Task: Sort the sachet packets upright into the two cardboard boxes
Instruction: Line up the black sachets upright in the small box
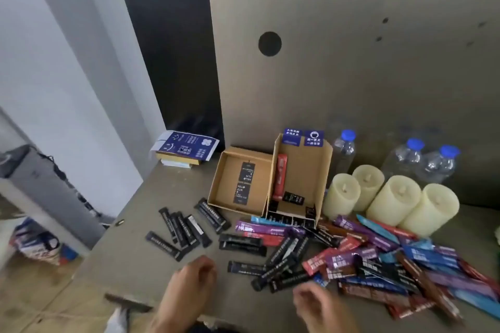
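Note:
Two open cardboard boxes stand at the back of the table: a left box (224, 170) holding two black packets and a taller right box (320, 170) with a red sachet (280, 178) leaning upright inside. Several black sachets (181, 230) lie loose on the left, and a mixed pile of red, purple, blue and brown sachets (378, 254) spreads to the right. My left hand (194, 278) hovers near the table's front with fingers loosely curled and nothing in it. My right hand (316, 305) is blurred, low beside the black sachets, and appears to hold nothing.
Several cream pillar candles (389, 200) and three clear water bottles (411, 157) with blue caps stand at the right rear. A stack of books (184, 149) sits at the back left. The table's left edge (108, 230) drops to the floor.

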A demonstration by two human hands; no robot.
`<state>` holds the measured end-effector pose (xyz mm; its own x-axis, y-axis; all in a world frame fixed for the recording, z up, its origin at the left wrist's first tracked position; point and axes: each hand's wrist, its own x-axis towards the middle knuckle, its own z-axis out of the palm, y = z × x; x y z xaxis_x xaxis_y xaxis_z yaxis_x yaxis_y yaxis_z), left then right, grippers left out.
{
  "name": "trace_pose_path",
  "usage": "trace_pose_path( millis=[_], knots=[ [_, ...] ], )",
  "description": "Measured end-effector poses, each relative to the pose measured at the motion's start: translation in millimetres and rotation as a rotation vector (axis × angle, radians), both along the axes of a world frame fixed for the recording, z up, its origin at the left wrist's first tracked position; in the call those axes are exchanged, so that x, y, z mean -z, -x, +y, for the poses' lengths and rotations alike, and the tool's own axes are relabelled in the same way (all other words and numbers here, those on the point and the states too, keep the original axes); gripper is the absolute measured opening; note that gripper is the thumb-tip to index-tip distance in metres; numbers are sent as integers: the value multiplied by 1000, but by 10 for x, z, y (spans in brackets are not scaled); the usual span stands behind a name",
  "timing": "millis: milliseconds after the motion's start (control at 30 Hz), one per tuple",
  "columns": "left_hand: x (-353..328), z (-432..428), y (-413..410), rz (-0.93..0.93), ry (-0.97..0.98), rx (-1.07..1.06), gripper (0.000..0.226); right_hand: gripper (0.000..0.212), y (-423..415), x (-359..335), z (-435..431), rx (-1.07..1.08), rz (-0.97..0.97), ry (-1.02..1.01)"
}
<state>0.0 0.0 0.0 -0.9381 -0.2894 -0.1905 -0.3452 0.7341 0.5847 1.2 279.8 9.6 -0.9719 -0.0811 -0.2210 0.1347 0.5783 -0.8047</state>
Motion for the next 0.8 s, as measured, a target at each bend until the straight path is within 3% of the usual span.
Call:
trace_pose_path(
  millis=[133, 333, 533, 600, 667, 733, 800],
  knots=[
    [-51, 35, 412, 158, 58, 190, 20, 5, 411, -234, -428, -137, 41, -76],
    [162, -51, 887, 169, 279, 439, 42, 14, 829, -73, -921, -95, 65, -213],
    [262, -265, 986, 253, 252, 557, 28, 26, 905, 66, -1158, 38, -7, -295],
    [249, -363, 981, 276, 157, 515, 19, 14, 879, -12, -1212, 175, -7, -154],
    [127, -426, 939, 236, -76, 421, 16, 7, 876, -118, -1254, 269, -33, 33],
    [-14, -451, 909, 118, -345, 336, 16, 15, 914, -280, -1324, 268, -138, 233],
    [-123, -479, 897, 84, -489, 325, 18, 21, 988, -421, -1414, 242, -215, 345]
  ],
)
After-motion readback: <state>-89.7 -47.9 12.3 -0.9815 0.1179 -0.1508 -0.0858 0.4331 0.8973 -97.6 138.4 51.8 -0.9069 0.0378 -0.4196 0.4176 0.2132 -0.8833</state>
